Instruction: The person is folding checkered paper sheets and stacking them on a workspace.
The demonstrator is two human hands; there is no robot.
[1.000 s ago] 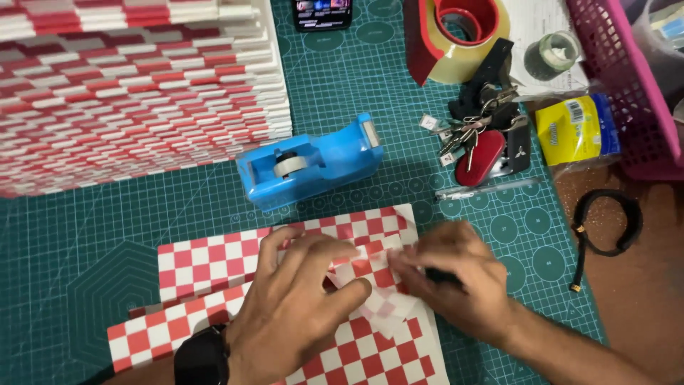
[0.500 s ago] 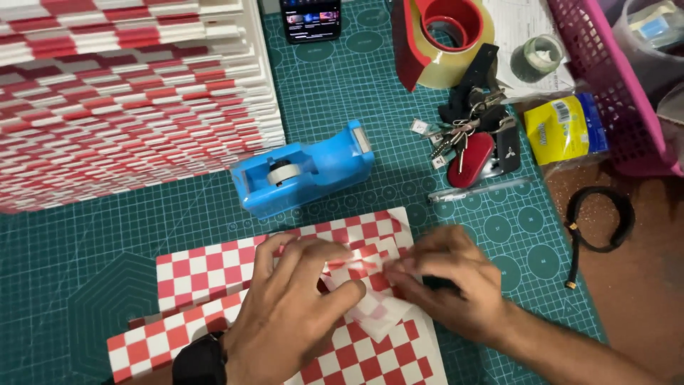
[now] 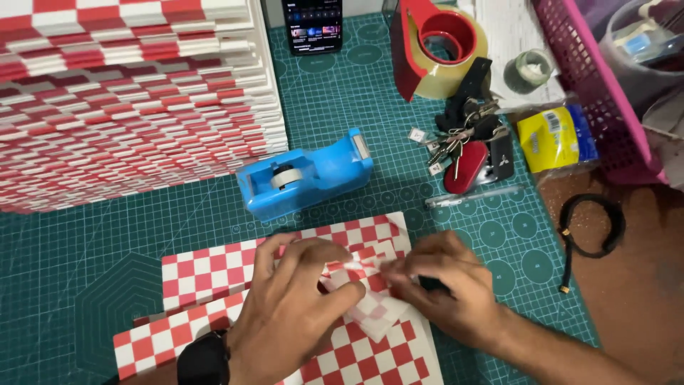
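Observation:
Red and white checkered paper (image 3: 214, 271) lies on the green cutting mat (image 3: 107, 242) in front of me. My left hand (image 3: 292, 314), with a black watch on the wrist, presses on the folded paper at its middle. My right hand (image 3: 445, 292) pinches the folded flap from the right, fingertips meeting those of the left hand. Both hands hold the same fold. A blue tape dispenser (image 3: 306, 178) stands just beyond the paper.
A tall stack of folded checkered paper pieces (image 3: 128, 100) fills the left back. A phone (image 3: 312, 25), a red packing-tape dispenser (image 3: 434, 46), keys (image 3: 463, 142), a pen (image 3: 474, 196), a yellow packet (image 3: 548, 139), a pink basket (image 3: 605, 78) and a black bracelet (image 3: 591, 228) lie at the right.
The view has shifted slightly, so objects sit lower in frame. Both hands stay on the checkered paper, fingers working the fold closer together.

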